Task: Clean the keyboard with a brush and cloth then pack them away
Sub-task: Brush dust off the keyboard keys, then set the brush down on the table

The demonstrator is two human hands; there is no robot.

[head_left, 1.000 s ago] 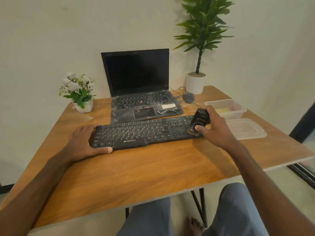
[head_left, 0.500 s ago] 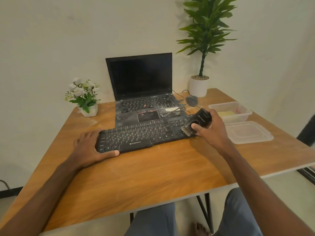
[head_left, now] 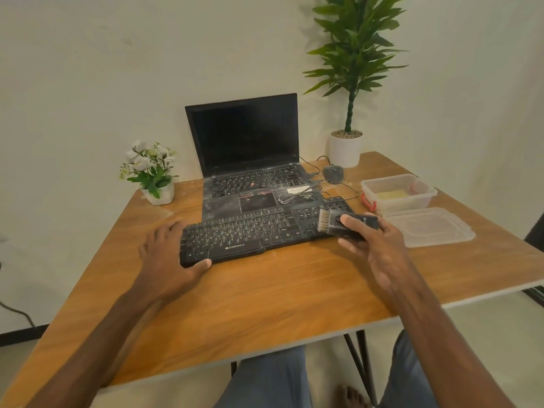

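Note:
A dusty black keyboard (head_left: 253, 231) lies across the wooden table (head_left: 279, 290) in front of an open laptop. My left hand (head_left: 167, 254) holds the keyboard's left end, thumb curled along its front edge and fingers over the side. My right hand (head_left: 374, 245) grips a black brush (head_left: 347, 225), thumb on top. The brush's pale bristles point left over the keyboard's right end. A clear plastic container (head_left: 397, 194) with something pale yellow inside stands at the right, and its lid (head_left: 429, 226) lies beside it.
An open black laptop (head_left: 250, 160) sits behind the keyboard, with a mouse (head_left: 333, 173) and cables to its right. A small white flower pot (head_left: 153, 178) stands at back left. A tall potted plant (head_left: 347, 142) occupies the back right corner.
My right hand has turned the brush, so its bristles now point left over the keyboard's right end. My left hand has stayed on the keyboard's left end. The camera has tilted slightly.

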